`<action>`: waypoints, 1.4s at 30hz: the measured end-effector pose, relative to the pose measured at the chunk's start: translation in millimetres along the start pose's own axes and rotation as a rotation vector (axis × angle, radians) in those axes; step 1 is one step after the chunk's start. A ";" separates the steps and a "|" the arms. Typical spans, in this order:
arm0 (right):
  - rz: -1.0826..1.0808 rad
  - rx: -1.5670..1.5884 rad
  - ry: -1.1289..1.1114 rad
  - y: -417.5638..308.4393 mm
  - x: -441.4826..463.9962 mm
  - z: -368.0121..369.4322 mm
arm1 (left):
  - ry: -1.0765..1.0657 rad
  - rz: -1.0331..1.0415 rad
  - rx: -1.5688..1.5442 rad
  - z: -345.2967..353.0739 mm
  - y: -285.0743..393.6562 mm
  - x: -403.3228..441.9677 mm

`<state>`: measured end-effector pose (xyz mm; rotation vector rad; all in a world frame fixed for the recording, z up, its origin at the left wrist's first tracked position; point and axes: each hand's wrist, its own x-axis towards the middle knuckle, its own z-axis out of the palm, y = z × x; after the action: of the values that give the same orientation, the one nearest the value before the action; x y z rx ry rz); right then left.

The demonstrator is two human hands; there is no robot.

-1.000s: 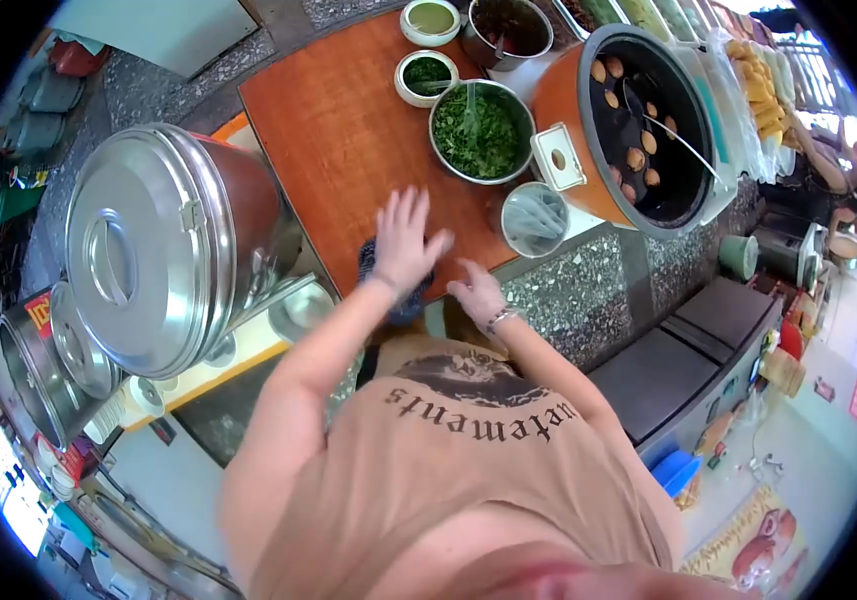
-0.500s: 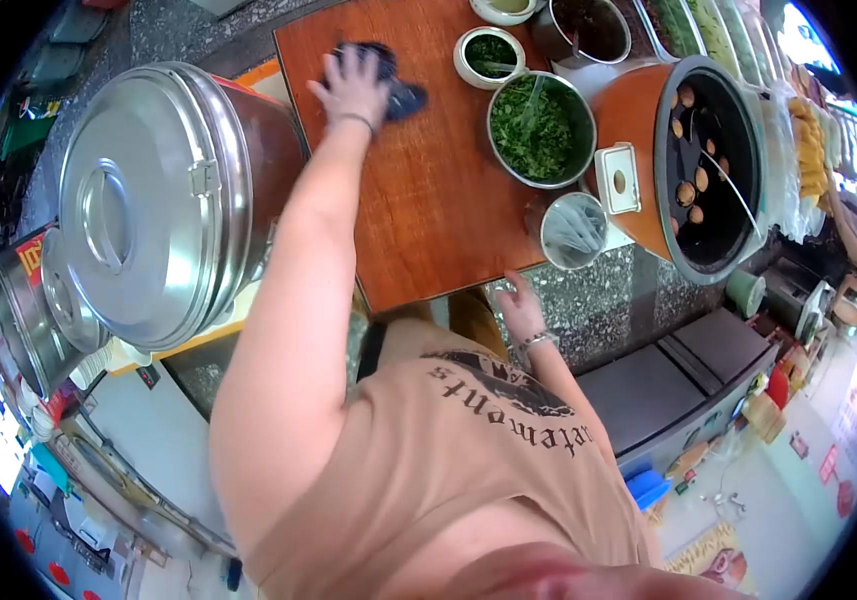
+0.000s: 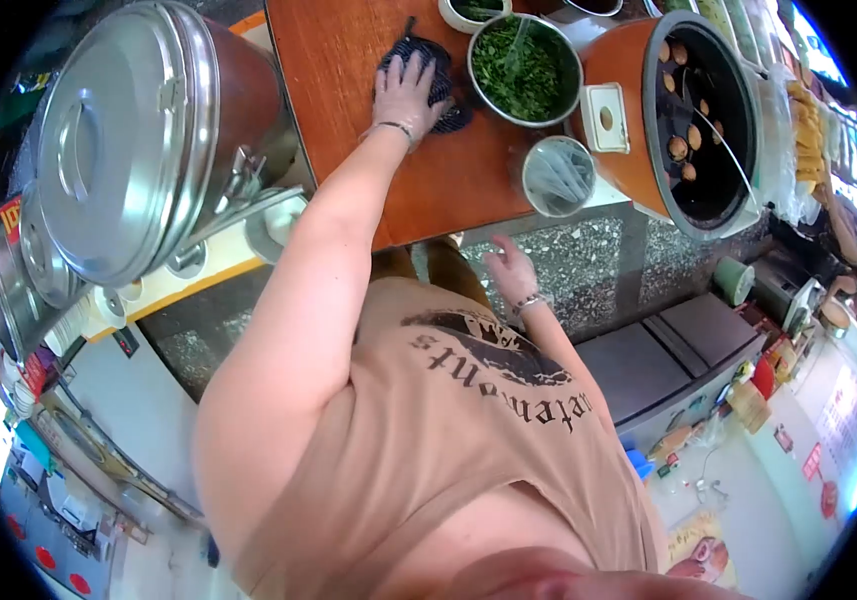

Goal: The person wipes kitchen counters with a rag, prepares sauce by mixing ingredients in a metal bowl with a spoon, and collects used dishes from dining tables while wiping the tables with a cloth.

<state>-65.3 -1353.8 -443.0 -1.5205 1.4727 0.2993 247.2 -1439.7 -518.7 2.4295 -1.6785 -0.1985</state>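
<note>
My left hand point(image 3: 408, 92) lies spread on a dark striped cloth point(image 3: 455, 116), pressing it against the wooden tabletop point(image 3: 338, 110). Parts of the cloth show above the fingers and to their right. Beyond the table's near edge, my right hand point(image 3: 512, 271) hangs with its fingers apart and nothing in it. A metal bowl of chopped greens point(image 3: 523, 72) stands to the right of the cloth. Nearer the edge is a round container point(image 3: 557, 177) with clear plastic inside.
A large orange pot point(image 3: 616, 95) holds eggs in dark liquid at the right, with a handle sticking out. At the left stands a big lidded steel container point(image 3: 88, 150). A grey-topped counter point(image 3: 638, 370) is at the lower right. Another person's arm point(image 3: 843, 225) shows at the far right.
Since the previous frame, my left hand and the cloth have moved right across the tabletop, closer to the greens. A second ago that hand was near the table's front edge. The view has shifted.
</note>
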 end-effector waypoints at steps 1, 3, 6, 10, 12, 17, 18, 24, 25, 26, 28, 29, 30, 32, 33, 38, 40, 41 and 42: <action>-0.025 0.079 -0.002 8.0 -0.5 -0.9 | -0.030 0.052 0.001 2.0 7.1 -13.7; -0.028 0.083 -0.056 0.6 -15.9 -14.9 | -0.107 0.126 -0.011 -1.4 21.1 -54.5; -0.208 0.045 -0.003 62.6 -14.6 -11.3 | -0.166 0.185 -0.097 -8.0 54.8 -130.2; -0.174 0.004 -0.041 91.5 -35.8 -31.7 | -0.156 0.204 -0.156 -1.9 55.8 -206.1; -0.197 0.001 -0.100 107.0 -39.9 -41.9 | -0.122 -0.061 -0.016 9.4 37.2 -233.8; -0.276 -0.123 -0.129 121.2 -38.2 -46.1 | -0.127 -0.072 -0.041 -9.4 8.5 -305.5; -0.315 -0.139 -0.132 118.4 -36.7 -43.4 | -0.158 -0.067 -0.083 -8.9 3.9 -320.2; -0.438 -0.192 -0.187 71.8 -30.8 2.7 | 0.060 -0.305 -0.165 -52.8 -35.0 -433.8; -0.489 -0.216 -0.225 61.7 -29.5 16.1 | 0.054 -0.434 -0.256 -71.8 -41.8 -452.8; -0.506 -0.223 -0.241 53.0 -23.0 34.6 | 0.056 -0.556 -0.353 -90.4 -52.7 -474.2; -0.565 -0.247 -0.276 21.4 -23.3 74.8 | 0.196 -0.671 -0.424 -104.4 -77.4 -525.9; -0.515 -0.262 -0.324 3.1 -29.8 99.6 | 0.300 -0.731 -0.511 -109.2 -91.5 -552.7; -0.462 -0.274 -0.367 -17.7 -34.9 129.8 | 0.275 -0.798 -0.517 -112.0 -107.6 -579.5; -0.518 -0.353 -0.400 -61.1 -58.5 196.4 | 0.358 -0.895 -0.550 -118.1 -136.2 -638.2; -0.585 -0.411 -0.412 -84.9 -72.9 235.3 | 0.381 -0.906 -0.537 -124.1 -154.8 -669.0; -0.947 -0.639 -0.534 -182.2 -155.9 413.3 | 0.711 -1.251 -1.104 -130.0 -213.3 -816.8; -1.060 -0.719 -0.597 -229.4 -223.6 455.1 | 0.659 -1.391 -1.045 -163.3 -222.6 -857.3; -1.074 -0.788 -0.622 -252.9 -243.3 477.3 | 0.616 -1.525 -0.982 -186.0 -230.3 -869.2; -1.086 -0.861 -0.648 -271.1 -254.8 499.2 | 0.645 -1.646 -1.090 -208.4 -237.4 -876.2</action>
<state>323.3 -870.6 -386.6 -2.3359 -0.1556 0.7033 198.3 -522.6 -363.0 1.8627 0.7810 -0.3177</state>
